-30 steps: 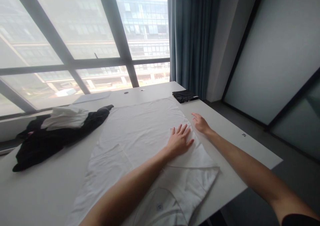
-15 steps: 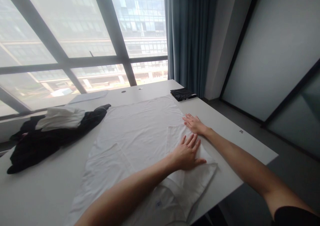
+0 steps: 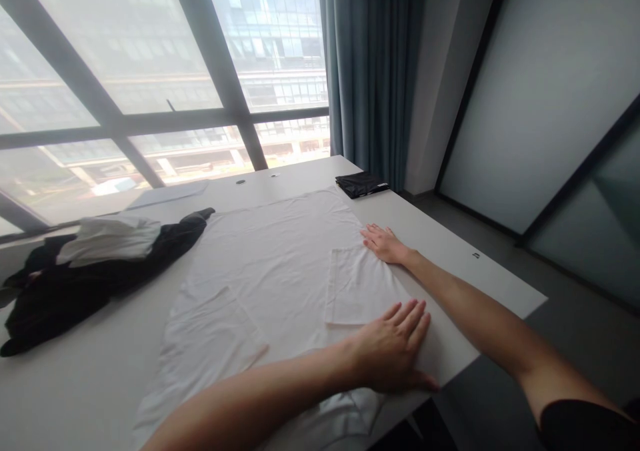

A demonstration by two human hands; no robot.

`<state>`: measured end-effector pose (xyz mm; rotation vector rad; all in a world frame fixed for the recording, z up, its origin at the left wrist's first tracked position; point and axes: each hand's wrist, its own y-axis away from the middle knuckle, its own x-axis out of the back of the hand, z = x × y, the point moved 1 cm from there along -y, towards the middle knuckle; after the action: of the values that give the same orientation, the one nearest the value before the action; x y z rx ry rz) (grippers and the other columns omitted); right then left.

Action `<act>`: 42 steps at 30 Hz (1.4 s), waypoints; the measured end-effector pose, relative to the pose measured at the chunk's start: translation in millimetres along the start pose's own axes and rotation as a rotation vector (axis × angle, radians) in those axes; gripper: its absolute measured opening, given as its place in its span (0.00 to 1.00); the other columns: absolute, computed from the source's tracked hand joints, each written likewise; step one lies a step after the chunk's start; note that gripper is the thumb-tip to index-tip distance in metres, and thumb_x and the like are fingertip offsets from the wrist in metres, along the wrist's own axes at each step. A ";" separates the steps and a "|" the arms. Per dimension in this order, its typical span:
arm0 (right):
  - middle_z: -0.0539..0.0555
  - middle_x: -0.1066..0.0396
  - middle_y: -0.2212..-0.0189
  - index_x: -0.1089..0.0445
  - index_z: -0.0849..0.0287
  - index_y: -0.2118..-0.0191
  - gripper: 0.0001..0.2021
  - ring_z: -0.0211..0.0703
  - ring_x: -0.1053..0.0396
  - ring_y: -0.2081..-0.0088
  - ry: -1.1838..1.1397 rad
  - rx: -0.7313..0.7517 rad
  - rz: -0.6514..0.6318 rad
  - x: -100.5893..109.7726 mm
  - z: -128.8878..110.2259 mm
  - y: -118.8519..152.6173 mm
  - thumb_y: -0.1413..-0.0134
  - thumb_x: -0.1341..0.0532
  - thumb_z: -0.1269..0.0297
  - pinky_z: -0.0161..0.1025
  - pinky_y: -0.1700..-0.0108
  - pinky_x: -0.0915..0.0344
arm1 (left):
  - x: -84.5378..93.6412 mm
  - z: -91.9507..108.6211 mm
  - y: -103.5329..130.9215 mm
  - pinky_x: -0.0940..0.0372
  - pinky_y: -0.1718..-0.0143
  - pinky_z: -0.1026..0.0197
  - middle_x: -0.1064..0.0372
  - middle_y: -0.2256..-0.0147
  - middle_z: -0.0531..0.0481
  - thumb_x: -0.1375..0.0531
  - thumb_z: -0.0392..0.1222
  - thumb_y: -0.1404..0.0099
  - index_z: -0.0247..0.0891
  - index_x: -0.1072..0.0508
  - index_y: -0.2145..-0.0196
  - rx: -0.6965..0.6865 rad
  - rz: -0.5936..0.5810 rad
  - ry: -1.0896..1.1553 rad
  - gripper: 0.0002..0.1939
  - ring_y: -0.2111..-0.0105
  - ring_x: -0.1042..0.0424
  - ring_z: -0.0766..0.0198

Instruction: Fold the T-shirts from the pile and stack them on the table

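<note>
A white shirt (image 3: 270,258) lies spread on the white table, with both sleeves folded inward over its body. My left hand (image 3: 397,348) rests flat on the cloth near the table's front right edge, fingers spread, below the right-hand sleeve (image 3: 350,291). Farther off, my right hand (image 3: 384,243) lies flat on the shirt's right border, partly beside the bare table. Neither hand grips anything. My left forearm crosses over the lower part of the shirt and hides some of it.
Dark clothing (image 3: 65,298) with a white cloth (image 3: 110,238) on top lies at the left. A folded black garment (image 3: 361,184) sits at the table's far right corner. Windows and a blue curtain (image 3: 370,71) stand behind the table (image 3: 450,264).
My left hand has slid toward me and slightly right, off the folded sleeve, which now shows flat. My right hand stays at the shirt's border. The view has shifted slightly.
</note>
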<state>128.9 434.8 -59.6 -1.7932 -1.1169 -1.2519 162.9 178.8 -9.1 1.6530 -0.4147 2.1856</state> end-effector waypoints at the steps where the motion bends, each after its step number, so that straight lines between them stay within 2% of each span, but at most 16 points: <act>1: 0.62 0.56 0.27 0.47 0.57 0.28 0.29 0.53 0.61 0.26 0.000 -0.001 0.000 0.2 0.1 -0.1 0.28 0.57 0.53 0.64 0.30 0.64 | -0.4 0.8 -0.9 0.59 0.29 0.48 0.64 0.29 0.25 0.54 0.66 0.26 0.19 0.56 0.28 -0.007 0.012 0.003 0.48 0.28 0.63 0.45; 5: 0.62 0.55 0.27 0.47 0.57 0.28 0.28 0.53 0.61 0.26 -0.002 0.001 0.000 2.5 -1.1 1.0 0.28 0.56 0.53 0.64 0.30 0.64 | -6.9 0.8 -2.5 0.60 0.29 0.45 0.63 0.29 0.25 0.52 0.65 0.26 0.20 0.57 0.28 -0.055 0.010 0.028 0.47 0.28 0.63 0.44; 12: 0.61 0.55 0.27 0.46 0.56 0.28 0.28 0.52 0.60 0.26 -0.007 -0.011 -0.007 4.6 -3.6 2.9 0.27 0.56 0.53 0.63 0.30 0.64 | -18.2 0.1 -0.7 0.58 0.29 0.44 0.63 0.29 0.24 0.43 0.62 0.29 0.22 0.48 0.30 -0.195 0.063 0.095 0.45 0.29 0.59 0.38; 15: 0.61 0.55 0.27 0.46 0.56 0.28 0.28 0.52 0.60 0.26 -0.014 -0.010 -0.003 3.6 -2.2 1.7 0.28 0.56 0.53 0.63 0.30 0.64 | -9.9 -1.2 -5.8 0.54 0.29 0.49 0.56 0.29 0.32 0.45 0.58 0.26 0.27 0.44 0.31 -0.212 0.106 0.117 0.38 0.29 0.53 0.45; 17: 0.61 0.54 0.27 0.45 0.56 0.29 0.28 0.53 0.59 0.27 -0.017 -0.006 0.007 2.5 -1.1 1.0 0.28 0.56 0.53 0.64 0.30 0.64 | -1.8 -7.1 -11.2 0.52 0.29 0.54 0.49 0.30 0.37 0.50 0.53 0.23 0.30 0.41 0.32 -0.113 0.187 0.109 0.30 0.31 0.47 0.52; 20: 0.63 0.53 0.27 0.45 0.57 0.29 0.28 0.54 0.59 0.27 -0.020 0.002 0.022 -0.3 0.1 0.9 0.28 0.56 0.53 0.65 0.31 0.63 | 2.3 -24.0 -16.7 0.53 0.29 0.49 0.46 0.31 0.37 0.53 0.47 0.22 0.31 0.40 0.33 0.199 0.331 0.026 0.26 0.30 0.47 0.53; 22: 0.64 0.53 0.28 0.45 0.59 0.29 0.28 0.55 0.59 0.27 -0.026 0.005 0.026 -2.9 0.6 0.9 0.28 0.56 0.53 0.66 0.31 0.63 | -3.8 -34.9 -16.7 0.55 0.29 0.42 0.51 0.30 0.32 0.53 0.52 0.23 0.27 0.44 0.32 0.319 0.325 -0.029 0.31 0.29 0.53 0.47; 25: 0.64 0.51 0.28 0.42 0.58 0.30 0.27 0.55 0.57 0.27 -0.066 0.013 0.040 -3.4 0.8 -1.0 0.28 0.54 0.54 0.67 0.31 0.64 | -17.8 -42.2 -13.8 0.57 0.30 0.38 0.57 0.29 0.30 0.54 0.63 0.25 0.26 0.49 0.30 0.292 0.218 -0.056 0.41 0.28 0.60 0.42; 28: 0.64 0.46 0.30 0.35 0.57 0.35 0.26 0.56 0.53 0.28 -0.276 -0.011 0.172 8.7 -1.5 -2.3 0.30 0.50 0.50 0.65 0.30 0.63 | -23.1 -39.9 -10.8 0.58 0.30 0.39 0.61 0.28 0.31 0.56 0.65 0.25 0.29 0.51 0.29 0.283 0.211 -0.069 0.41 0.28 0.63 0.43; 30: 0.65 0.39 0.33 0.30 0.58 0.39 0.28 0.57 0.46 0.31 -0.608 -0.014 0.276 22.6 -5.9 2.0 0.32 0.50 0.45 0.62 0.31 0.56 | -21.3 -36.1 -10.0 0.58 0.29 0.42 0.62 0.27 0.33 0.56 0.63 0.24 0.29 0.52 0.28 0.237 0.213 -0.065 0.40 0.27 0.63 0.46; 31: 0.65 0.36 0.35 0.29 0.58 0.41 0.30 0.58 0.41 0.33 -0.815 0.008 0.258 28.9 -9.3 6.3 0.32 0.51 0.42 0.61 0.32 0.51 | -19.8 -34.2 -9.8 0.58 0.29 0.44 0.61 0.27 0.35 0.55 0.63 0.24 0.30 0.52 0.28 0.192 0.205 -0.055 0.39 0.27 0.62 0.48; 33: 0.66 0.31 0.40 0.27 0.60 0.45 0.35 0.59 0.33 0.39 -1.193 0.087 0.020 36.9 -18.4 18.2 0.33 0.56 0.37 0.60 0.35 0.42 | -17.3 -31.6 -9.5 0.59 0.29 0.47 0.58 0.28 0.37 0.54 0.62 0.24 0.31 0.51 0.28 0.100 0.178 -0.027 0.39 0.28 0.59 0.51; 36: 0.68 0.28 0.44 0.27 0.63 0.47 0.38 0.60 0.28 0.44 -1.411 0.134 -0.554 34.2 -31.4 34.8 0.32 0.61 0.36 0.63 0.39 0.39 | -16.2 -31.1 -9.4 0.58 0.29 0.46 0.54 0.29 0.37 0.53 0.62 0.24 0.32 0.47 0.29 0.067 0.168 -0.007 0.38 0.28 0.55 0.50; 38: 0.68 0.29 0.43 0.29 0.63 0.44 0.36 0.58 0.28 0.43 -1.424 0.062 -0.664 28.2 -33.8 35.4 0.30 0.61 0.39 0.62 0.39 0.38 | -16.8 -31.7 -9.6 0.58 0.29 0.46 0.53 0.29 0.36 0.53 0.62 0.24 0.32 0.47 0.29 0.071 0.169 -0.010 0.37 0.28 0.55 0.50; 39: 0.68 0.31 0.41 0.31 0.62 0.42 0.35 0.57 0.29 0.42 -1.431 0.010 -0.586 26.2 -32.8 32.0 0.29 0.61 0.40 0.60 0.38 0.37 | -17.1 -32.0 -9.7 0.58 0.29 0.46 0.53 0.29 0.37 0.52 0.62 0.24 0.32 0.47 0.29 0.072 0.168 -0.012 0.38 0.28 0.55 0.50; 42: 0.67 0.40 0.33 0.38 0.61 0.36 0.36 0.52 0.36 0.36 -1.387 -0.100 -0.134 29.9 -25.1 20.1 0.30 0.66 0.41 0.55 0.37 0.38 | -17.2 -32.1 -9.5 0.57 0.29 0.46 0.54 0.29 0.37 0.52 0.62 0.24 0.32 0.48 0.29 0.068 0.161 -0.008 0.38 0.28 0.55 0.51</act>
<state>143.0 412.7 -24.4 -2.7186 -1.8613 0.1019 144.0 199.5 -34.2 1.7187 -0.4965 2.3334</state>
